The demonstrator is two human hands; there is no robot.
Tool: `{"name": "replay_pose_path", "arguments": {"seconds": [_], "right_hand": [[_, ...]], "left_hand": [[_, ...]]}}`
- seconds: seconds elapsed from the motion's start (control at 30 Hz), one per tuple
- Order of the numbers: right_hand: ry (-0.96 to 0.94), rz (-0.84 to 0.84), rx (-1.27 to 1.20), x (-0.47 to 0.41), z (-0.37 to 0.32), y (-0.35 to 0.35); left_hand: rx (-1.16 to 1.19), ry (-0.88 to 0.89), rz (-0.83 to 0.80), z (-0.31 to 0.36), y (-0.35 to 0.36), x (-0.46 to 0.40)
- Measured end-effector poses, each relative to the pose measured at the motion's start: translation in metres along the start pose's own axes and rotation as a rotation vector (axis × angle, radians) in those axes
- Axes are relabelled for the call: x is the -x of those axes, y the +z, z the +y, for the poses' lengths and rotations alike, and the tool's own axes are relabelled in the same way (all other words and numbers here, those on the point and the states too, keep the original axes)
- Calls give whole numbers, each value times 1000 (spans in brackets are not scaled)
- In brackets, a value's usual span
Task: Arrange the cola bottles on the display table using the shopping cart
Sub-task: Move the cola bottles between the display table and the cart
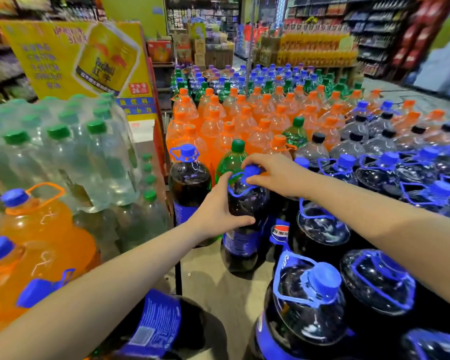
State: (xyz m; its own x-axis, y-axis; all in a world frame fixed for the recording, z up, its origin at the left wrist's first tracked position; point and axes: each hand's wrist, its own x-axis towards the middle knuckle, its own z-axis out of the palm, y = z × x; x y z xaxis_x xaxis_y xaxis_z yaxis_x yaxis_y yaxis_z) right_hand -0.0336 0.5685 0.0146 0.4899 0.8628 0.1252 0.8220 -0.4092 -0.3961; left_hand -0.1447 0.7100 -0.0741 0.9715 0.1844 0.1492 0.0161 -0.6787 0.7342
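Cola bottle (244,219) with a blue cap stands upright on the display table (208,279), at the near left edge of the crowd of bottles — both hands are on it. Far left, orange soda bottles (37,229) lie below shrink-wrapped packs of green-capped clear bottles (63,152), with a yellow poster (70,55) behind them. Left hand (218,209) wraps the bottle's shoulder, thumb across its front. Another cola bottle (190,183) stands just left of it, a green bottle (231,159) just behind. Right hand (273,175) pinches the cap from above, fingers curled round it. To the right stand more cola bottles (322,224) — rows of orange-capped bottles (257,118) fill the table beyond.
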Motion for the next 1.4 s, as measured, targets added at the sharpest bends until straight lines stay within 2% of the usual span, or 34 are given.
{"name": "replay_pose_path", "arguments": {"seconds": [0.17, 0.33, 0.47, 0.67, 0.83, 0.97, 1.1, 1.27, 1.4], "right_hand": [[-2, -178, 27, 2, -1, -1], [-26, -163, 27, 0, 3, 0], [-11, -161, 40, 0, 2, 3], [23, -227, 128, 5, -14, -2], [-148, -103, 332, 1, -46, -4], [-313, -131, 299, -7, -89, 11], [-473, -225, 267, -8, -139, 31], [-700, -302, 202, -10, -209, 67], [-818, -311, 167, -11, -250, 96]], "left_hand": [[8, 17, 0, -12, 22, -2], [-16, 85, -73, -24, 14, -12], [-28, 99, -70, -24, 12, -12], [-273, 81, -107, -10, -9, 1], [-560, 81, -103, 0, -77, 37], [-857, 14, -94, 5, -134, 93], [-1044, 88, -38, 3, -186, 162], [-1107, -121, -1, -3, -227, 248], [-1091, -293, -24, -8, -233, 290]]}}
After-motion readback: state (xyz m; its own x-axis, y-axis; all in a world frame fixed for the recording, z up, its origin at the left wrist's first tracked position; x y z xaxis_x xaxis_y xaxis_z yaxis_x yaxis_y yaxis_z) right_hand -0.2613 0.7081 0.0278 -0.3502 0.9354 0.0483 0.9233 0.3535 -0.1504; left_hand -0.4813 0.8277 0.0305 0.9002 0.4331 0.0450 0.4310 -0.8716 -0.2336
